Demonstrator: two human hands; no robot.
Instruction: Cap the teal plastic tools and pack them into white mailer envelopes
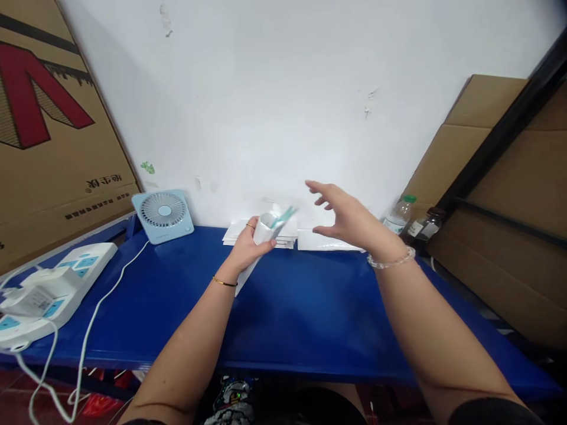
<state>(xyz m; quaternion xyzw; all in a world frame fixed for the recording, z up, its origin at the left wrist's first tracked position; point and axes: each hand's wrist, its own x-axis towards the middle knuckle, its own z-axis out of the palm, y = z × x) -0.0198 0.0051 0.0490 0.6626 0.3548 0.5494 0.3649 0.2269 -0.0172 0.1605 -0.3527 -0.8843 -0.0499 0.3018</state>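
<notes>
My left hand (249, 245) is wrapped round a white paper packet (262, 231), held tilted above the blue table. A thin teal strip (283, 217) sticks out of the packet's upper end, slightly blurred. To the right, my right hand (339, 215) hovers in the air with its fingers apart and nothing in them. White packets are stacked against the wall behind my left hand, and another flat white packet (325, 241) lies beside that stack, below my right hand.
A light blue fan (163, 215) stands at the back left, near a white power strip (84, 283) with cables. Two bottles, one green-capped (401, 213) and one dark (427, 225), stand at the right. Cardboard (469, 136) leans behind them. The blue table (310, 319) reaches towards me.
</notes>
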